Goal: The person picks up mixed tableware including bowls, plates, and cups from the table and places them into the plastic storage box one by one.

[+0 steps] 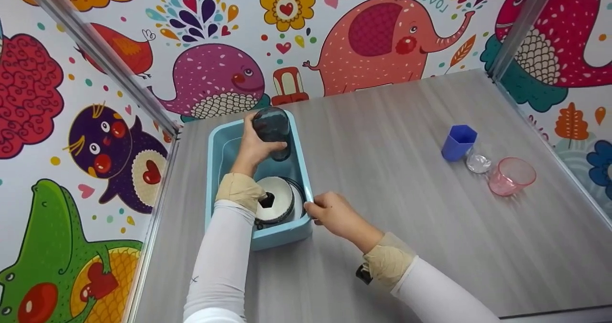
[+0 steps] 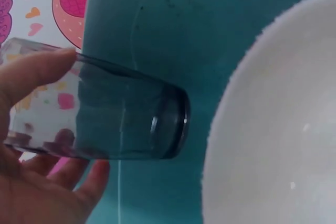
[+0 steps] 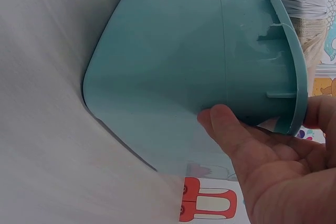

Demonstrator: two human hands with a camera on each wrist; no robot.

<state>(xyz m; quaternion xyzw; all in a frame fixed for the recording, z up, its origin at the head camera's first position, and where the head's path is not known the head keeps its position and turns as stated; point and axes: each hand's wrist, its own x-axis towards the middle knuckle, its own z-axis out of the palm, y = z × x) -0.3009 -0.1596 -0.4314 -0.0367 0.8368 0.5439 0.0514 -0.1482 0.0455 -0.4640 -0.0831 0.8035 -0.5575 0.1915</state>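
A dark see-through drinking glass (image 1: 272, 129) is in my left hand (image 1: 253, 148), over the far end of a light blue plastic bin (image 1: 279, 233). In the left wrist view the glass (image 2: 131, 114) lies sideways, thumb on one side and fingers on the other. My right hand (image 1: 337, 213) grips the bin's rim at the near right corner. The right wrist view shows fingers (image 3: 226, 124) against the bin's outer wall (image 3: 163, 56) and the thumb over the rim. Inside the bin's near end sits a round white bowl (image 2: 283, 119), partly covered by my left wrist in the head view.
On the right side of the grey table (image 1: 382, 160) stand a blue hexagonal cup (image 1: 458, 144), a small clear glass item (image 1: 478, 163) and a pink see-through cup (image 1: 510, 177). Walls with cartoon animals (image 1: 377, 41) and metal frame posts (image 1: 103, 50) border the table.
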